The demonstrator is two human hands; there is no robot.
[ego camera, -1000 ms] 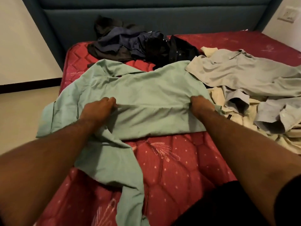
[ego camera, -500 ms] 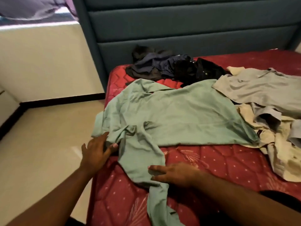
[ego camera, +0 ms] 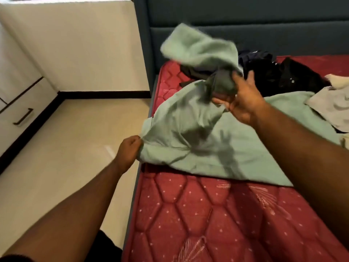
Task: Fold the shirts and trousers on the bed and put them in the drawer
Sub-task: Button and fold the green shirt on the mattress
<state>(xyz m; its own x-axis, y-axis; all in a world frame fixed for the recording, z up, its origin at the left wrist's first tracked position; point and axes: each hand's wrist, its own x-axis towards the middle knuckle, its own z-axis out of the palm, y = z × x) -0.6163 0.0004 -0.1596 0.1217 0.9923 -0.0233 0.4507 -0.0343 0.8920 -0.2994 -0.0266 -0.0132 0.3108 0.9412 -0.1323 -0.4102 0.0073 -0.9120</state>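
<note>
Shirt: a pale green cotton long-sleeved shirt point(ego camera: 217, 140) lies spread across the near part of the bed, its body under and between the two hands, one sleeve lifted off it.
Sleeve: the raised green sleeve point(ego camera: 198, 48) runs up and away from the right hand, its loose end blurred in the air.
Right hand: the right hand point(ego camera: 239, 99) is above the shirt body, fingers curled round the bunched sleeve near its root.
Left hand: the left hand point(ego camera: 128, 150) is closed, pinching the shirt's outer edge where it overhangs the bed side.
Key relation: the shirt's long axis runs from the left hand across to the person's right; the sleeve would, I judge, need to come down across the body toward the right hand's side.
Surface: a red quilted mattress point(ego camera: 198, 214), bare in front of both hands.
Beyond the right hand: a heap of dark clothes point(ego camera: 283, 74), a grey shirt point(ego camera: 332, 106), a blue-grey padded headboard point(ego camera: 245, 16).
Beyond the left hand: cream floor point(ego camera: 66, 148), a white drawer with a dark handle point(ego camera: 22, 116), well apart.
</note>
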